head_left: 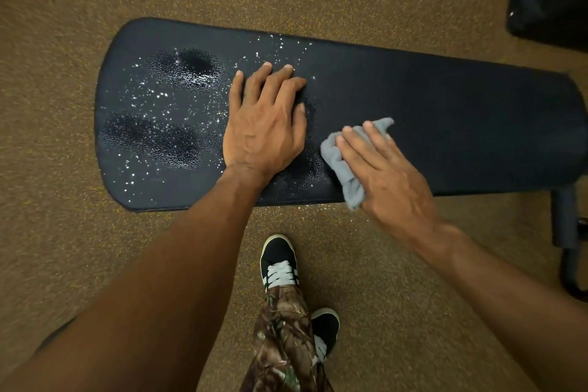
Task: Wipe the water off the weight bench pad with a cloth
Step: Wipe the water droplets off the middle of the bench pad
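The grey cloth (342, 156) lies bunched on the near middle of the dark bench pad (445, 124), pressed down by the right hand (388, 175), whose fingers are laid straight across it (its thumb is hidden). It sits at the edge of the wet zone, probably to sweep left, where droplets (165, 99) and two pooled patches cover the pad's left end. The left hand (267, 124) rests flat with spread fingers among them, seemingly bracing. No brand or writing is legible on the pad, the cloth or the striped shoe (280, 261).
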